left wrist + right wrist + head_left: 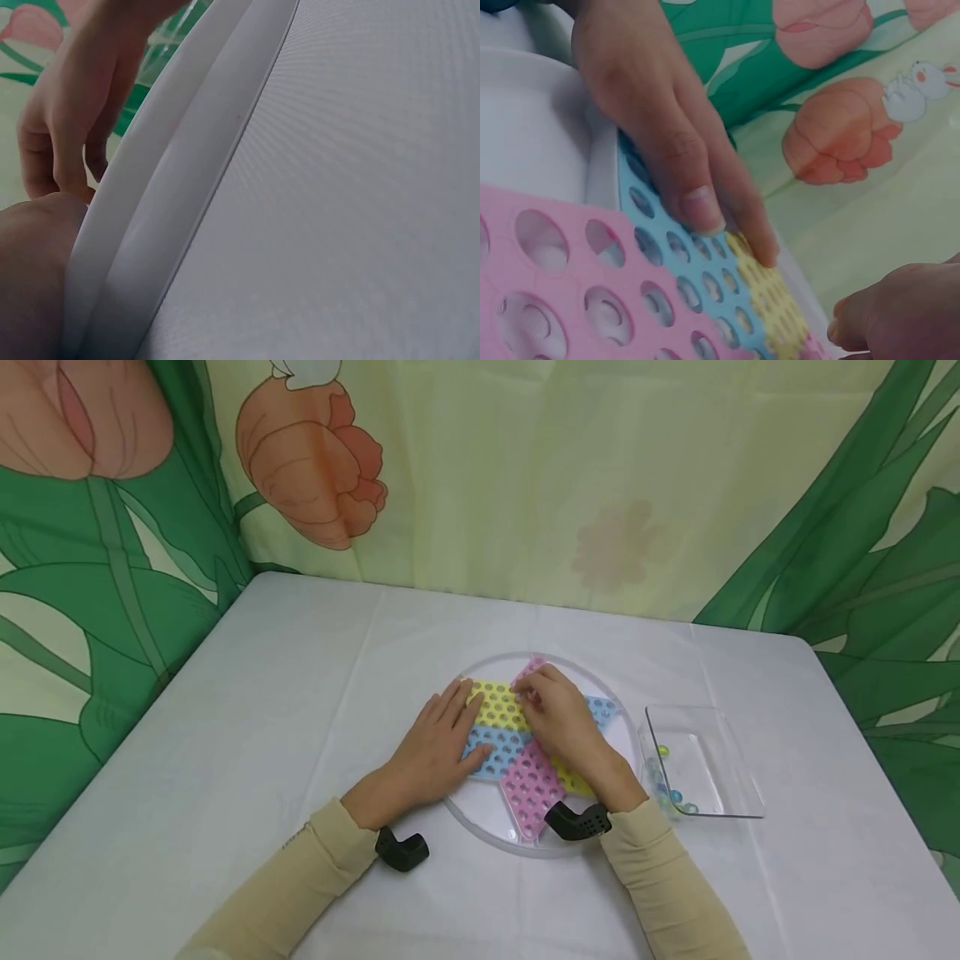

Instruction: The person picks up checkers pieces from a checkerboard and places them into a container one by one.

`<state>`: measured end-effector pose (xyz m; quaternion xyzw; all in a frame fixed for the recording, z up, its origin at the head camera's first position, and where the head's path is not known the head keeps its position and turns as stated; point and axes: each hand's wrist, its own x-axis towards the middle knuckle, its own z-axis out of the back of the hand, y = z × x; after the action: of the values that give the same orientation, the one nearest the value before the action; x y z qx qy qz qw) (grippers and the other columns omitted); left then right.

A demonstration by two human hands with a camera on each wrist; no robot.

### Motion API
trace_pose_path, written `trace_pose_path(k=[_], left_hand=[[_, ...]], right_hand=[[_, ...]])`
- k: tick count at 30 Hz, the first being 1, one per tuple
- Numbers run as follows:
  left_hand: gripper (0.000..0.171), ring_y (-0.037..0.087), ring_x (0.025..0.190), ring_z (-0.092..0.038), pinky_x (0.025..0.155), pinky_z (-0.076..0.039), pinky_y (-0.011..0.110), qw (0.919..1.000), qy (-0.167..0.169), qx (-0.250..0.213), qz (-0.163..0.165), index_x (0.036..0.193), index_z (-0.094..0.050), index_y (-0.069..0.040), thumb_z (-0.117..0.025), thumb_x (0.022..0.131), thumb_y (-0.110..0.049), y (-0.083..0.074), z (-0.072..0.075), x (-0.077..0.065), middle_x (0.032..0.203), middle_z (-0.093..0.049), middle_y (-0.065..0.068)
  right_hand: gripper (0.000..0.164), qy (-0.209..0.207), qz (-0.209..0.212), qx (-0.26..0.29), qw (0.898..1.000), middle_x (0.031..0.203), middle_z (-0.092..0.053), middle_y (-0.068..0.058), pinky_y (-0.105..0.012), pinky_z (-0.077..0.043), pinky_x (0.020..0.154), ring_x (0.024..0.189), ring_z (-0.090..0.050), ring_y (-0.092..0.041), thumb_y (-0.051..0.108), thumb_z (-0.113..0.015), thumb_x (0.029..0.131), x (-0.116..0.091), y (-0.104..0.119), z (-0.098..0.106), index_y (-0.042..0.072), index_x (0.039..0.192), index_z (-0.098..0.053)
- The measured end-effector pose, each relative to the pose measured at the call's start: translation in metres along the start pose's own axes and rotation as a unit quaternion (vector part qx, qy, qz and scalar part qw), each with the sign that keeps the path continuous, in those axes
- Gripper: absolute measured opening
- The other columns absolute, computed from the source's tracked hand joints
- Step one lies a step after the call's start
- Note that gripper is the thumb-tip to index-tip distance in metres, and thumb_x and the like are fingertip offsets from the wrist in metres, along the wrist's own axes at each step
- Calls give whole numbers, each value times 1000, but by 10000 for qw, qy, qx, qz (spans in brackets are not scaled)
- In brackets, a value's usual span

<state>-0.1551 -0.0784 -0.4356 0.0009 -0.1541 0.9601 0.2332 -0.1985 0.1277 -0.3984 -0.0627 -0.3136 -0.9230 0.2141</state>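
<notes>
A star-shaped game board with pink (531, 789), yellow (500, 707) and blue (495, 747) sections full of round holes lies on a round white tray (480, 835). My left hand (435, 747) rests on the board's left side, fingers extended over the yellow and blue sections; the right wrist view shows its thumb (703, 210) on the blue holes. My right hand (562, 718) is over the board's upper middle, fingers bent down with the tips close at the yellow section's edge. I cannot tell whether something small is between those fingertips.
Right of the tray stands a clear plastic box (726, 815) with several glass marbles (677, 796) along its left side. A white cloth (300, 677) covers the table. Behind it hangs a curtain (487, 485) printed with flowers and leaves.
</notes>
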Motion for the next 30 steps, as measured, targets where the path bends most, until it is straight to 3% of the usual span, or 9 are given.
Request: trace_pose_path(k=[7,12,30], left_hand=[[75,32,155,-6,124,-15,52,10000,46,12,-16,157,-23,-2,-44,102,-48,1,-3,-2,166,-11,18],[74,33,155,-8,124,-15,53,9999,-113,-39,-90,156,-24,-1,-44,102,-47,1,-4,-2,166,-13,19],[74,31,156,-4,124,-12,52,10000,-78,-51,-37,157,-22,-3,-43,102,-48,3,-4,1,167,-10,17]], right_hand=[[14,-90,166,230,9996,101,-61,-9,-32,-52,72,86,-60,-20,2,-63,92,-3,3,8,0,104,-71],[14,-184,268,174,9993,102,-61,-9,-32,-53,73,85,-60,-21,2,-63,92,-4,5,14,1,104,-71],[15,-275,307,-71,9991,104,-62,-10,-36,-53,73,87,-61,-21,3,-63,93,-17,6,42,1,106,-70]])
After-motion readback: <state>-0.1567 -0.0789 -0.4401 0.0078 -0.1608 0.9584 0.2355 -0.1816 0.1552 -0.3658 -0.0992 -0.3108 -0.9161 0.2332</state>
